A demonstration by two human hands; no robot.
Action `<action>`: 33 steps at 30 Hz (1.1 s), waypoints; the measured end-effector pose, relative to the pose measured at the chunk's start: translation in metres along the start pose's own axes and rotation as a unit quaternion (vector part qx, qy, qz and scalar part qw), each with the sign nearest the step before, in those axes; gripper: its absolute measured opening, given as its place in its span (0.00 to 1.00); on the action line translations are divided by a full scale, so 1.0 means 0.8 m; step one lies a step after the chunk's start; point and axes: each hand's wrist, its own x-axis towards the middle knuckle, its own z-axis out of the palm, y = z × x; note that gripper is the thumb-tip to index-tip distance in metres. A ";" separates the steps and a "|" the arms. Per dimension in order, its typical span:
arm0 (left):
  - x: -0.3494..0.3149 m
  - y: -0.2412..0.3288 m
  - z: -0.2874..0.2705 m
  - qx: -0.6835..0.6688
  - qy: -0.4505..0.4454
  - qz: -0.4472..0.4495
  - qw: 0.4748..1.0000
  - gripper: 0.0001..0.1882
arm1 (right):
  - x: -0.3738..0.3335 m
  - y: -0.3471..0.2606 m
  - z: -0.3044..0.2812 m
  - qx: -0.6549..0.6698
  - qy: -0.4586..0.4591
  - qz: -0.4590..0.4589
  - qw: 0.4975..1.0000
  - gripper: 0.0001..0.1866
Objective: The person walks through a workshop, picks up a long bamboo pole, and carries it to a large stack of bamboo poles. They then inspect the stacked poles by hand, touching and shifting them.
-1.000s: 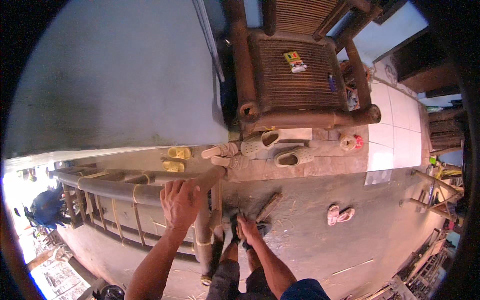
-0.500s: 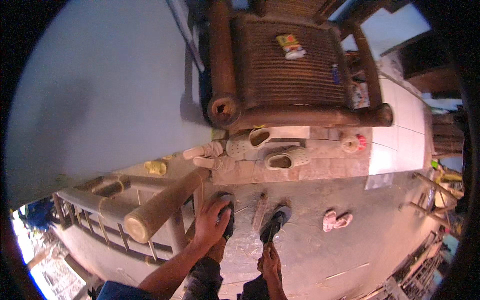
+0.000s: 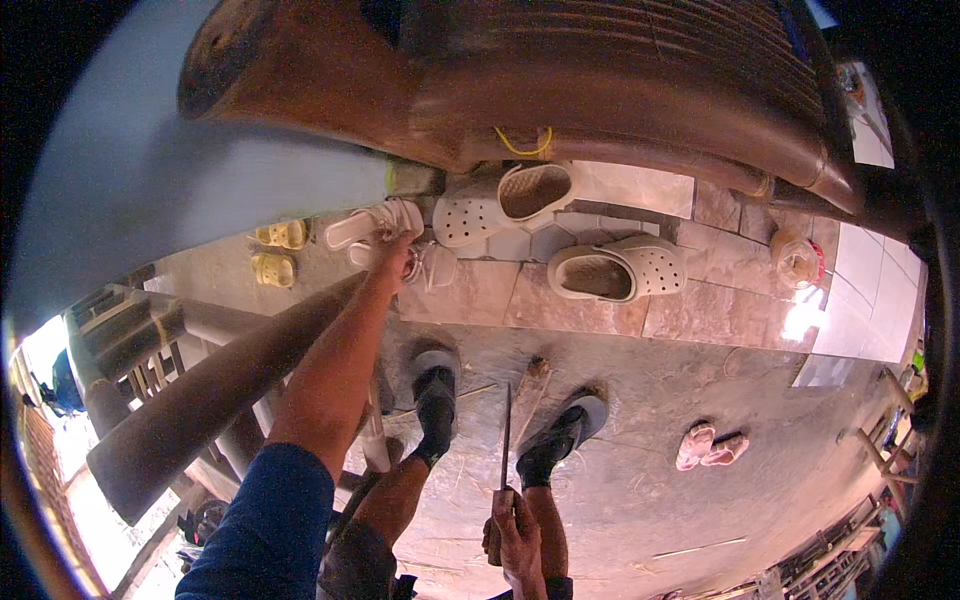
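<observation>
Concrete floor [image 3: 640, 480], knife [image 3: 506, 450] in right hand [image 3: 520, 537]

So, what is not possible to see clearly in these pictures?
All in the head view:
Part of the knife: covered by the right hand.
Left hand: too small to tell what it touches.
Chair: upper part cut off by the top edge.
Pole: partly hidden by the left arm.

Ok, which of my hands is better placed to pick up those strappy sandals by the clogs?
Probably your left hand: it is over the strappy sandals, though contact is unclear. Your right hand is farther away, gripping a bladed tool.
</observation>
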 end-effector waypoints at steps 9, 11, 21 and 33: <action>-0.075 -0.016 0.013 0.092 0.065 0.166 0.980 0.22 | -0.004 -0.048 -0.006 0.125 0.023 -0.019 0.992 0.11; -0.087 -0.011 0.004 -0.033 0.064 0.175 0.982 0.18 | -0.001 -0.054 -0.006 0.147 0.035 0.024 0.988 0.12; -0.093 -0.006 0.079 0.146 0.209 0.402 0.879 0.10 | 0.012 -0.039 -0.014 0.050 0.030 -0.020 0.998 0.14; -0.240 -0.085 0.083 0.046 0.071 0.228 0.970 0.36 | 0.021 -0.018 -0.014 0.036 0.046 -0.047 0.997 0.15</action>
